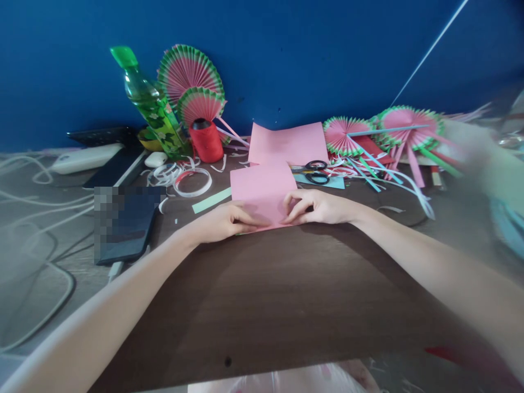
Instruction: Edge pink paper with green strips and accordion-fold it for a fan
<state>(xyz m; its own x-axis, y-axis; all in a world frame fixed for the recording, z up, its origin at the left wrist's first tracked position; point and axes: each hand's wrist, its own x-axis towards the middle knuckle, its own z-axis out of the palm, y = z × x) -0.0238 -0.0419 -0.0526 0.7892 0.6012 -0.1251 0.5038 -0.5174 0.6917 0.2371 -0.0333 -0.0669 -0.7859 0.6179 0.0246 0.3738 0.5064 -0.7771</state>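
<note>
pink sheet (262, 191) lies on the table (266, 295), just nearer than the scissors (313, 171) | your left grip (223, 222) and right grip (317, 207) each pinch its near edge, fingertips pressed together | likely light, thin, creases easily | hold near corners, gently

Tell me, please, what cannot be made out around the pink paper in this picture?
Head view only:
1. Near edge of the pink paper: covered by the left hand and right hand; pinching or pressing is unclear.
2. Dark phone: it is partly pixelated.
3. Things at the table's right end: blurred near the frame edge.
</note>
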